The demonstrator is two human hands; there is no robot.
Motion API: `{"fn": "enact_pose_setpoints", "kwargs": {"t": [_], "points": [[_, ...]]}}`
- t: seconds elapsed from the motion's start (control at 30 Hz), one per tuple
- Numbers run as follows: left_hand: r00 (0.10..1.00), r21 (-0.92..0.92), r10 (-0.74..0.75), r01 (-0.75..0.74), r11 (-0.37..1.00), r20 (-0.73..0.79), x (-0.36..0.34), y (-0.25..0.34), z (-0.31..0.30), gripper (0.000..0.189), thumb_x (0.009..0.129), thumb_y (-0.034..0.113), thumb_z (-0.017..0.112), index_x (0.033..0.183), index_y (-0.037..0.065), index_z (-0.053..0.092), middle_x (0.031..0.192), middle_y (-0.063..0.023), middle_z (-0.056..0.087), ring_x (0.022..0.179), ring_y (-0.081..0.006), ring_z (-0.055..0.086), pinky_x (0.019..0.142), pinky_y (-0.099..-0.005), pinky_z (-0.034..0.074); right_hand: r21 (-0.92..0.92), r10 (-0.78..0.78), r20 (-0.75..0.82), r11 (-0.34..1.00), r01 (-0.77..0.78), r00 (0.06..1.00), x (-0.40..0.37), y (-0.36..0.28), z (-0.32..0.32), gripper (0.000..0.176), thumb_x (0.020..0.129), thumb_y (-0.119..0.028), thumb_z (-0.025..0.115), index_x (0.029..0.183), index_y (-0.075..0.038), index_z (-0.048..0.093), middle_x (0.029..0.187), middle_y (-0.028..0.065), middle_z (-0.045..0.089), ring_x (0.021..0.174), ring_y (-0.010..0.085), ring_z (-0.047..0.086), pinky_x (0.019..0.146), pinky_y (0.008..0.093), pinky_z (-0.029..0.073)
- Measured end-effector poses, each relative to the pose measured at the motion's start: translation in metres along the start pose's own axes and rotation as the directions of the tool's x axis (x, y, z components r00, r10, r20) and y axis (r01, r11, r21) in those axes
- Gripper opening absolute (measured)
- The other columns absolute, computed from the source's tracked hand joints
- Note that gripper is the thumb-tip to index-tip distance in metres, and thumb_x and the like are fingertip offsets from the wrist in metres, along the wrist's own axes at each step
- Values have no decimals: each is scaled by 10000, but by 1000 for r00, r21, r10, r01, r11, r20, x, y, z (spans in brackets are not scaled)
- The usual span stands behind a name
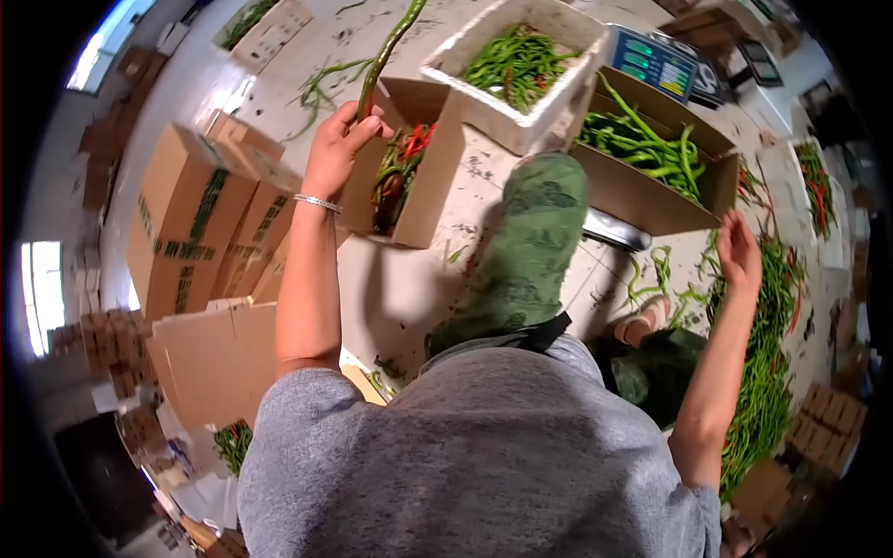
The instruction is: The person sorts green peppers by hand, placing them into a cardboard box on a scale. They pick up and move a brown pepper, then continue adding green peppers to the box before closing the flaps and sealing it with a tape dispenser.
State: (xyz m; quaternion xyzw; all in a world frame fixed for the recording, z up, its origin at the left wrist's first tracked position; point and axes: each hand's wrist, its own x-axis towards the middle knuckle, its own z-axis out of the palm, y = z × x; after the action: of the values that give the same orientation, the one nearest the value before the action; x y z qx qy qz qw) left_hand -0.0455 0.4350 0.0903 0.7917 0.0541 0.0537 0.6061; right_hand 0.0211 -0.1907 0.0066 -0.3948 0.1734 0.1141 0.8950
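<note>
My left hand (337,147) is closed around the lower end of a long chili pepper (383,60), dark green with a reddish end, which points up and away. Just beside that hand stands a cardboard box (433,172) with dark and red chili peppers (395,181) inside. Over on the right, my right hand (739,251) has its fingers stretched out and nothing visible in them. It is nearest to a large heap of green chili peppers (765,363) on the floor and a cardboard box (662,206) of bright green chili peppers (642,144).
A white foam box (498,121) with green peppers stands ahead, near a digital scale display (651,63). Upright cardboard cartons (181,223) are on the left. A white crate (270,37) sits farther off. Loose peppers (326,84) and scraps litter the floor.
</note>
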Motion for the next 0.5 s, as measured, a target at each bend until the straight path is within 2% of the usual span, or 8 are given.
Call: {"fn": "enact_pose_setpoints", "kwargs": {"t": [0.03,0.07,0.13,0.27,0.3,0.37,0.4,0.5], "points": [[999,27,-44,44,999,-27,-5,-5,-14,224,880,212,562,1020,38,562,828,-33,638,817,-87,554,694,-217,395,20,-16,-93,1000,18,996,0,-7,-34,229,904,-147,521,1080,-8,563,982,79,629,890,178,609,732,281,527],[995,-2,-89,89,996,-37,-9,-9,-26,230,878,219,566,1024,41,563,829,-31,641,803,-83,553,683,-212,390,-1,42,64,999,-42,997,-8,-16,-65,226,901,-148,523,1080,-17,568,964,73,628,871,165,604,719,264,517],[983,-68,-178,175,982,-44,-17,-19,-41,244,874,233,573,1031,45,565,830,-28,648,774,-75,552,660,-202,381,25,-67,-199,997,74,978,-23,-26,-99,225,887,-151,546,1080,-42,581,973,61,626,856,156,598,697,263,504],[942,-74,-321,315,946,-96,-20,-41,-40,268,872,239,579,1049,39,562,885,-39,655,774,-72,571,634,-185,385,65,-185,-360,973,223,914,-57,-42,-134,241,896,-121,530,1116,-32,572,1001,75,624,870,172,598,698,268,484],[943,104,-328,332,938,-54,-14,-66,-48,373,858,259,600,1117,-1,534,928,-70,652,824,-97,583,668,-220,428,56,-219,-426,962,267,878,-66,-44,-132,243,898,-124,529,1117,-28,571,999,77,622,857,179,597,690,262,484],[966,419,-131,217,882,-224,-13,-110,-46,461,836,269,631,1155,-43,514,952,-90,643,856,-125,579,741,-255,454,72,-200,-409,966,250,890,-81,-50,-137,244,906,-132,519,1119,-23,570,984,77,618,819,185,587,673,248,483],[961,399,-140,228,888,-238,-11,-125,-47,459,820,285,638,1134,-34,536,946,-112,645,865,-157,589,765,-268,454,29,-235,-447,961,277,863,-88,-48,-130,244,912,-140,513,1121,-27,570,974,70,614,805,178,576,654,239,478],[951,348,-175,259,901,-255,-10,-146,-44,434,790,315,651,1072,-10,593,944,-151,649,889,-220,608,815,-295,455,104,-189,-402,963,250,896,-106,-51,-133,249,922,-142,494,1133,-27,562,979,71,610,814,178,570,645,242,476]]}}
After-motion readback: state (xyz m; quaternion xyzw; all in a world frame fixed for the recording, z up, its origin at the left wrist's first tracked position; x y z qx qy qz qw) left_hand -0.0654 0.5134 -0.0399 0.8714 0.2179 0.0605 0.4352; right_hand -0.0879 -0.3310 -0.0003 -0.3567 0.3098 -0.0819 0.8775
